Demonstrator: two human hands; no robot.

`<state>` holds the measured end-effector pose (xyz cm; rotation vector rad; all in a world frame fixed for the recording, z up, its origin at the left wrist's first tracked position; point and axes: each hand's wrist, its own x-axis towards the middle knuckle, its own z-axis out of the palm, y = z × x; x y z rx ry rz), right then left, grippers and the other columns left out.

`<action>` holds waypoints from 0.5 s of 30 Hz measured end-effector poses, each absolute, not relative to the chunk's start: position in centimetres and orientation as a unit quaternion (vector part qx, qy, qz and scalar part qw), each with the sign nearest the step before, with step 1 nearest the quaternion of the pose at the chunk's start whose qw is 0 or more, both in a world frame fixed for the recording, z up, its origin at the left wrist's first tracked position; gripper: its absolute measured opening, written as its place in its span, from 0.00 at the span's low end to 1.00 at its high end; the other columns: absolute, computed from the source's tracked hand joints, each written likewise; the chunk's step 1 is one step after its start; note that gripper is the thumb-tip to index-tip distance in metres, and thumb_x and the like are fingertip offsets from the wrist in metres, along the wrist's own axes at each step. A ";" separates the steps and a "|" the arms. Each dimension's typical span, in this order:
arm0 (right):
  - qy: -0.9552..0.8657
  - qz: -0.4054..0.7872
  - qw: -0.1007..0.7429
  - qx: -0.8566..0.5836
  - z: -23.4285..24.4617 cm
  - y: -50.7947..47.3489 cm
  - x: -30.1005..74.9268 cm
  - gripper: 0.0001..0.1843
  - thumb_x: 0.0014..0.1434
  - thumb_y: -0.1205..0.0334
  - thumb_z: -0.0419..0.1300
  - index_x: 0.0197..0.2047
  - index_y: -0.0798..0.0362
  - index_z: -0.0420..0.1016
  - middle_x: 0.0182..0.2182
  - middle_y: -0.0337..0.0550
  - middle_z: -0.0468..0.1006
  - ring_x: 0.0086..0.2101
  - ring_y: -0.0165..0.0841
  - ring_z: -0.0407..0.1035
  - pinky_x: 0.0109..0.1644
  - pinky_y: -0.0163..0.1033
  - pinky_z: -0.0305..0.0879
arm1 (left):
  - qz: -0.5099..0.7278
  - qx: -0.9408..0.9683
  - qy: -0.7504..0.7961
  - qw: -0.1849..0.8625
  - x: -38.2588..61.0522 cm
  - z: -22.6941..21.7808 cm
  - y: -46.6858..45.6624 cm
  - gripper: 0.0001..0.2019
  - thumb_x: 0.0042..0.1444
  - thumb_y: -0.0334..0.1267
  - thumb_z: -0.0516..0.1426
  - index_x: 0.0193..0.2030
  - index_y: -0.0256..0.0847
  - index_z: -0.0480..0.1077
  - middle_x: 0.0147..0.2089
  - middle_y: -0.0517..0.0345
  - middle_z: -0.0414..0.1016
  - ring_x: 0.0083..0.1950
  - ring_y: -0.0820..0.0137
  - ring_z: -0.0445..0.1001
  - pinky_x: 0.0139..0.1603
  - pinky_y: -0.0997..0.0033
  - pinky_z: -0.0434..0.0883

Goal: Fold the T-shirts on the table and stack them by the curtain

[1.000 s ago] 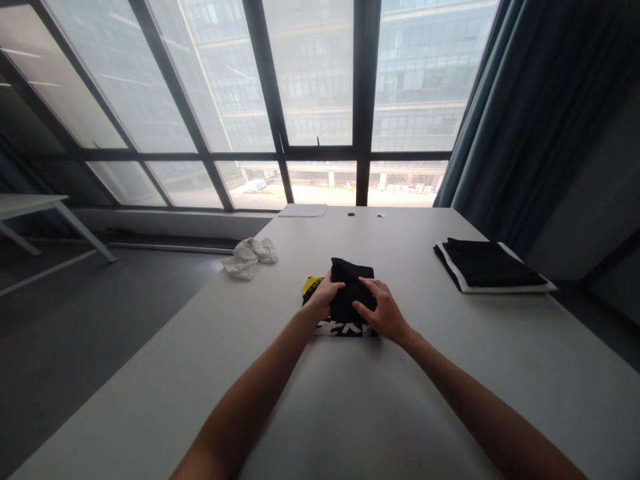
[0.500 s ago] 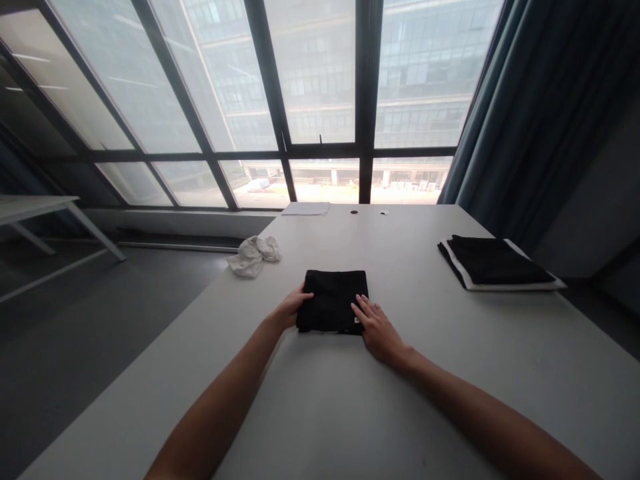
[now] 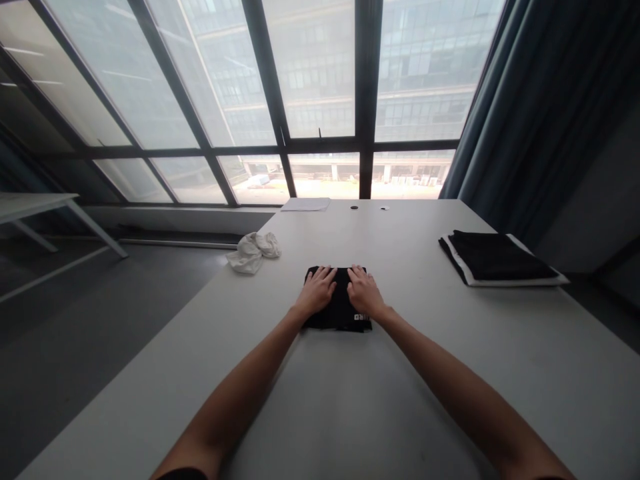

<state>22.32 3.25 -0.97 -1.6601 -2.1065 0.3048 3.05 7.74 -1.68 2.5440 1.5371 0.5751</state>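
Observation:
A folded black garment [image 3: 340, 310] lies flat on the white table [image 3: 320, 393] in front of me, with a small white print near its lower right corner. My left hand [image 3: 318, 291] rests palm down on its left half, fingers stretched out toward the far edge. On the right half lies my right hand [image 3: 364, 292], also flat with the fingers extended. Both hands cover part of the cloth's top, so its kind of garment cannot be made out.
At the right edge sits a stack of folded black and white cloths [image 3: 503, 257]. A crumpled white cloth [image 3: 254, 252] lies at the left edge. Papers [image 3: 305, 205] are at the far end, near two small round fittings. A dark blue curtain [image 3: 505, 120] hangs at right.
Both hands have moved from the garment's sides onto its top and now lie flat. The left hand has let go of the left edge. More of the white print shows.

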 end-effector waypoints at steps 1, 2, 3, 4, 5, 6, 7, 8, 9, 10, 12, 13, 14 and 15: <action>-0.751 0.108 0.205 -0.618 -1.4 4.1 21.9 0.32 0.68 0.61 0.45 0.72 0.63 0.55 0.73 0.55 0.49 0.72 0.42 0.41 0.72 0.56 0.39 | 0.154 0.847 0.508 0.036 3.5 -2.4 7.7 0.25 0.68 0.40 0.50 0.71 0.43 0.60 0.74 0.48 0.57 0.76 0.54 0.51 0.74 0.41 0.48; -0.742 0.109 0.189 -0.634 -2.0 4.9 21.7 0.33 0.68 0.59 0.45 0.73 0.63 0.53 0.73 0.56 0.47 0.72 0.43 0.40 0.72 0.58 0.37 | 0.130 0.849 0.512 0.018 3.7 -3.0 7.6 0.26 0.69 0.42 0.49 0.72 0.43 0.59 0.75 0.48 0.55 0.76 0.54 0.49 0.73 0.40 0.47; -0.735 0.111 0.175 -0.645 -2.6 5.4 21.7 0.34 0.69 0.57 0.45 0.74 0.63 0.51 0.74 0.55 0.46 0.72 0.43 0.39 0.72 0.59 0.35 | 0.115 0.849 0.515 0.003 3.8 -3.5 7.6 0.26 0.69 0.43 0.49 0.73 0.44 0.58 0.76 0.49 0.53 0.77 0.55 0.47 0.74 0.40 0.46; -0.731 0.113 0.165 -0.652 -3.1 5.8 21.8 0.35 0.69 0.54 0.45 0.74 0.63 0.50 0.74 0.55 0.45 0.72 0.43 0.38 0.72 0.60 0.34 | 0.107 0.850 0.516 -0.009 3.7 -3.9 7.7 0.27 0.70 0.45 0.48 0.73 0.44 0.57 0.76 0.50 0.51 0.77 0.55 0.46 0.74 0.41 0.46; -0.730 0.113 0.158 -0.655 -3.5 6.0 22.0 0.36 0.69 0.53 0.44 0.74 0.63 0.49 0.74 0.54 0.45 0.72 0.42 0.38 0.72 0.60 0.32 | 0.102 0.850 0.516 -0.017 3.6 -4.2 7.7 0.27 0.70 0.46 0.47 0.74 0.45 0.56 0.77 0.51 0.50 0.77 0.56 0.45 0.74 0.42 0.46; -0.731 0.111 0.153 -0.656 -3.8 6.2 22.2 0.36 0.70 0.52 0.44 0.74 0.62 0.49 0.74 0.54 0.45 0.72 0.42 0.38 0.72 0.60 0.31 | 0.097 0.851 0.516 -0.022 3.5 -4.3 7.7 0.27 0.70 0.47 0.47 0.74 0.46 0.55 0.77 0.52 0.49 0.77 0.57 0.44 0.74 0.43 0.46; -0.732 0.110 0.147 -0.656 -3.9 6.2 22.3 0.36 0.70 0.52 0.44 0.74 0.62 0.49 0.74 0.55 0.45 0.72 0.42 0.38 0.72 0.60 0.31 | 0.091 0.851 0.516 -0.025 3.3 -4.4 7.8 0.28 0.70 0.48 0.47 0.74 0.46 0.55 0.77 0.52 0.49 0.77 0.57 0.45 0.74 0.43 0.46; -0.729 0.108 0.143 -0.661 -3.8 6.0 22.3 0.35 0.70 0.52 0.44 0.74 0.63 0.50 0.74 0.56 0.46 0.72 0.43 0.38 0.72 0.61 0.31 | 0.087 0.851 0.517 -0.027 3.2 -4.4 7.8 0.28 0.70 0.48 0.47 0.74 0.46 0.55 0.77 0.52 0.49 0.77 0.56 0.45 0.74 0.43 0.46; -0.723 0.107 0.142 -0.668 -3.8 5.8 22.3 0.35 0.70 0.53 0.44 0.74 0.64 0.50 0.73 0.57 0.46 0.72 0.44 0.39 0.72 0.61 0.32 | 0.084 0.852 0.516 -0.028 3.2 -4.3 7.8 0.28 0.70 0.48 0.47 0.74 0.46 0.55 0.77 0.52 0.49 0.77 0.56 0.44 0.74 0.43 0.46; -0.718 0.103 0.146 -0.672 -3.7 5.4 22.1 0.35 0.70 0.53 0.43 0.74 0.64 0.50 0.73 0.58 0.46 0.72 0.44 0.39 0.72 0.61 0.32 | 0.083 0.852 0.516 -0.029 3.2 -4.3 7.8 0.28 0.70 0.48 0.47 0.74 0.46 0.55 0.77 0.51 0.49 0.77 0.56 0.44 0.74 0.43 0.46; -0.721 0.087 0.167 -0.666 -3.7 4.4 21.6 0.35 0.70 0.52 0.42 0.74 0.64 0.49 0.73 0.58 0.46 0.72 0.44 0.37 0.72 0.60 0.32 | 0.086 0.853 0.514 -0.028 3.3 -4.3 7.8 0.28 0.70 0.48 0.46 0.74 0.46 0.55 0.77 0.51 0.49 0.77 0.56 0.44 0.74 0.43 0.46; -0.728 0.078 0.179 -0.657 -3.9 3.7 21.4 0.36 0.71 0.52 0.42 0.74 0.63 0.48 0.74 0.57 0.45 0.72 0.43 0.36 0.72 0.58 0.32 | 0.089 0.853 0.514 -0.025 3.4 -4.4 7.8 0.28 0.70 0.48 0.46 0.74 0.46 0.55 0.77 0.51 0.49 0.77 0.56 0.44 0.74 0.43 0.46; -0.736 0.072 0.186 -0.647 -4.1 3.1 21.2 0.36 0.70 0.51 0.42 0.74 0.63 0.48 0.74 0.56 0.44 0.72 0.42 0.35 0.72 0.57 0.31 | 0.094 0.852 0.514 -0.021 3.6 -4.5 7.8 0.28 0.70 0.47 0.47 0.74 0.46 0.55 0.77 0.51 0.49 0.77 0.56 0.45 0.74 0.42 0.46; -0.740 0.069 0.190 -0.642 -4.3 2.4 21.0 0.36 0.70 0.51 0.43 0.74 0.62 0.49 0.74 0.55 0.45 0.72 0.41 0.35 0.72 0.56 0.31 | 0.099 0.852 0.514 -0.014 3.7 -4.5 7.9 0.27 0.70 0.47 0.47 0.74 0.46 0.55 0.76 0.51 0.50 0.77 0.56 0.45 0.74 0.42 0.45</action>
